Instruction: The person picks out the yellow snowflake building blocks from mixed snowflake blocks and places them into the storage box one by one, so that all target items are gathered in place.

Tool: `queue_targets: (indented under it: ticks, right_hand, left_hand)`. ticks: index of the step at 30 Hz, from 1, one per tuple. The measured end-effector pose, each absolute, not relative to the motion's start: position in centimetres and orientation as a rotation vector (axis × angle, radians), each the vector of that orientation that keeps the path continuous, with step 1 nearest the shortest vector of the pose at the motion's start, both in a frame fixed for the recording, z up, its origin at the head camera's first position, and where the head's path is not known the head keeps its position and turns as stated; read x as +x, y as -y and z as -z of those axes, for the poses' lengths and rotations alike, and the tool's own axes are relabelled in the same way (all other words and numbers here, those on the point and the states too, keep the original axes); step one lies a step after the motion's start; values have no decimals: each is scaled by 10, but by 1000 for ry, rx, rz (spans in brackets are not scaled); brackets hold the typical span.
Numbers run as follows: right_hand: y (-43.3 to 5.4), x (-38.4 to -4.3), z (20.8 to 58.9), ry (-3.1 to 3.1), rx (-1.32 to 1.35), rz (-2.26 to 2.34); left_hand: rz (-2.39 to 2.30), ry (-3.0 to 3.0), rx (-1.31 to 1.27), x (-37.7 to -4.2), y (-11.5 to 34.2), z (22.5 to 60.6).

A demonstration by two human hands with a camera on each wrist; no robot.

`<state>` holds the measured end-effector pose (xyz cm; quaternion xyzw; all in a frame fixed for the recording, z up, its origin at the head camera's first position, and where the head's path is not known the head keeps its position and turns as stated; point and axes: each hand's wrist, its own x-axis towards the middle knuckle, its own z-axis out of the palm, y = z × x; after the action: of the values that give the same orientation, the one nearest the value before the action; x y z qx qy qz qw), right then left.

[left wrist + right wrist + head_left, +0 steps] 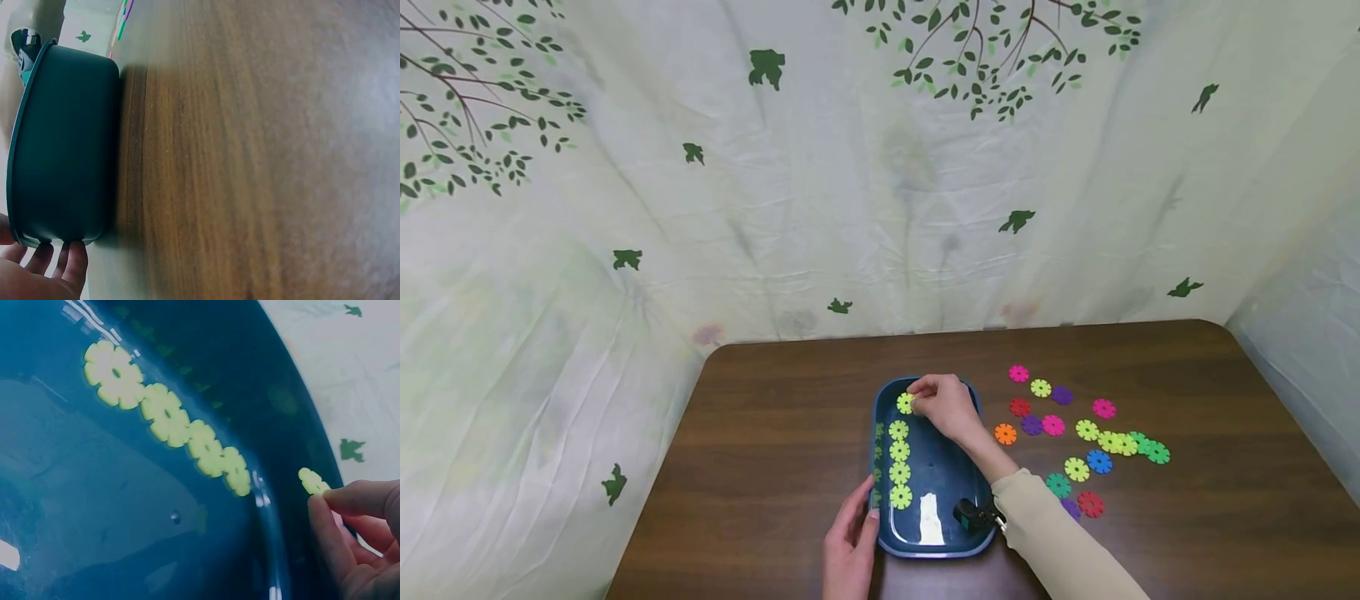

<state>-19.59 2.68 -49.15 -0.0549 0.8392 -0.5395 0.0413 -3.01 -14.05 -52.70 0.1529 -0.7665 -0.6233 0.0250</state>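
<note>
- Yellow-green, the thin scalloped flower (pixel 905 403). Held where?
- Near the far-left corner of the tray (pixel 940 467), edge pinched in the right hand (pixel 947 406), probably for fine placing. Alongside the tray's left wall, a row of four matching flowers (pixel 899 451), perhaps for straightness.
- And the left hand (pixel 848 542)?
- Fingers resting against the tray's glossy, plastic-looking side, likely for steadiness.
- Beyond?
- Right of the tray, mixed-colour flowers (pixel 1053 425); beneath, wood-grained table (pixel 775 433).

Cream long sleeve (pixel 1060 533), black wrist camera (pixel 972 515)
</note>
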Motion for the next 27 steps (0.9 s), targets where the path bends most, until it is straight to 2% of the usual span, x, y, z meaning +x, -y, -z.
queue_targets:
  ticks: [27]
  right_hand:
    - [-21, -201, 517, -2642, -182, 1529]
  left_hand:
    - [1884, 2353, 379, -28, 141, 531]
